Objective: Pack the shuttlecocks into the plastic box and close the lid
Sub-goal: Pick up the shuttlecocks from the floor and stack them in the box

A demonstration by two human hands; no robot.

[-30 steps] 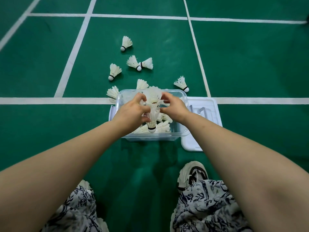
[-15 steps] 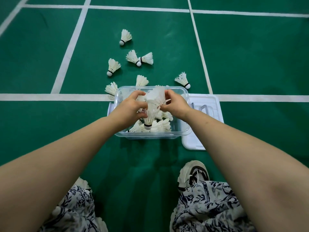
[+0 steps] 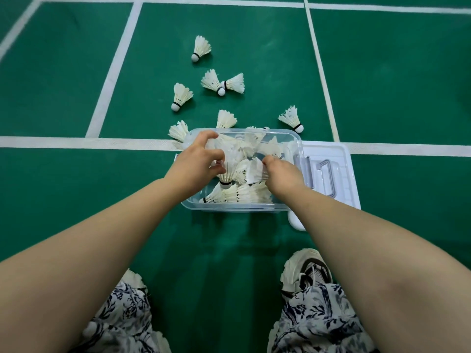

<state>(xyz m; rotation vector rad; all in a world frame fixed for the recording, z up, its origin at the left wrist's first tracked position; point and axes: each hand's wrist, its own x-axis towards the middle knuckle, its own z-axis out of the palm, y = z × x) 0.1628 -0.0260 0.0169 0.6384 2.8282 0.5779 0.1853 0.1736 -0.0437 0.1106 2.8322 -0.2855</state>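
A clear plastic box point(image 3: 237, 206) stands open on the green floor, partly filled with white feather shuttlecocks point(image 3: 244, 194). Both my hands are inside it. My left hand point(image 3: 195, 163) has its fingers curled, and thumb and fingers pinch an upright shuttlecock point(image 3: 226, 174) with its cork pointing down. Close to the right, my right hand point(image 3: 281, 174) grips the feathers of another shuttlecock point(image 3: 256, 170). The box's lid point(image 3: 331, 154) lies flat on the floor against the box's right side.
Several loose shuttlecocks lie on the floor beyond the box, among them one far back point(image 3: 201, 47), a touching pair point(image 3: 221, 84), one at the left point(image 3: 181, 96) and one at the right point(image 3: 291, 118). My shoes point(image 3: 308, 271) stand close in front of the box.
My hands held one stack of shuttlecocks together above the box. They have now drawn apart and sunk lower, each holding a separate shuttlecock.
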